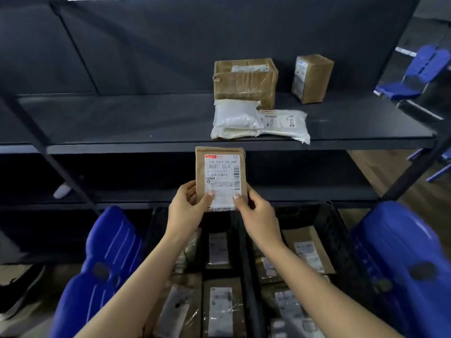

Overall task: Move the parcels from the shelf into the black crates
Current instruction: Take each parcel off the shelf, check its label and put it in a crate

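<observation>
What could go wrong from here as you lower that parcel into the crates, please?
The brown parcel is held only at its bottom corners by the left hand and right hand, so it could slip. The black crates look full, so it may not lie flat. The white bag lies at the shelf edge and might be knocked off.

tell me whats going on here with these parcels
A person holds a flat brown paper parcel with a white label upright, left hand and right hand pinching its lower corners, above two black plastic crates already holding brown parcels. On the dark metal shelf wait a large brown cardboard box, a smaller brown box and white plastic mailer bags.
</observation>
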The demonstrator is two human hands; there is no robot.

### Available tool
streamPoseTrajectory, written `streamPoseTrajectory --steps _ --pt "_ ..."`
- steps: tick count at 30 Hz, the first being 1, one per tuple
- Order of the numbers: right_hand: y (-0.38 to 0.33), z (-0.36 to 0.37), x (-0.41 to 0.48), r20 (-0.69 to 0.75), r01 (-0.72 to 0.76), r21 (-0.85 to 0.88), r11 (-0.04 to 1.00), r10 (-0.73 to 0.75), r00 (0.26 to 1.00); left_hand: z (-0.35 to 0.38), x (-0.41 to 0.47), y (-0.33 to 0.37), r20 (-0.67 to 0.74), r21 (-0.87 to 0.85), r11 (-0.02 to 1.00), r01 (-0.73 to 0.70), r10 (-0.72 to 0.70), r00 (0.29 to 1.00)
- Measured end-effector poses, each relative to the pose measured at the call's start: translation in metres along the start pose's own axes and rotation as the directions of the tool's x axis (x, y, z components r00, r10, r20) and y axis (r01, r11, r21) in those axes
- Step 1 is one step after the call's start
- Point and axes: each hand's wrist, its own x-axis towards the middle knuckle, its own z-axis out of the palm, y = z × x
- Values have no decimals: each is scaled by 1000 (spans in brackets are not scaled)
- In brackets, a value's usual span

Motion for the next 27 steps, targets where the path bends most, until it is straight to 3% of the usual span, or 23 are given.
streamPoseTrajectory --steps 3,11,19,27 --pt "12 20 -10 4 1 -77 997 -1 1000 -15 -2 -22 14 81 997 13 -15 1000" --pt "63 58 -20 71 -170 -173 970 184 980 -18 -3 -82 52 359 932 39 -62 997" --pt "107 75 -12 117 -229 -247 942 263 958 -4 5 -134 -8 370 906 205 -217 976" --pt "135 58 -12 89 -309 -280 909 345 934 26 3 -151 44 389 898 207 -242 969"
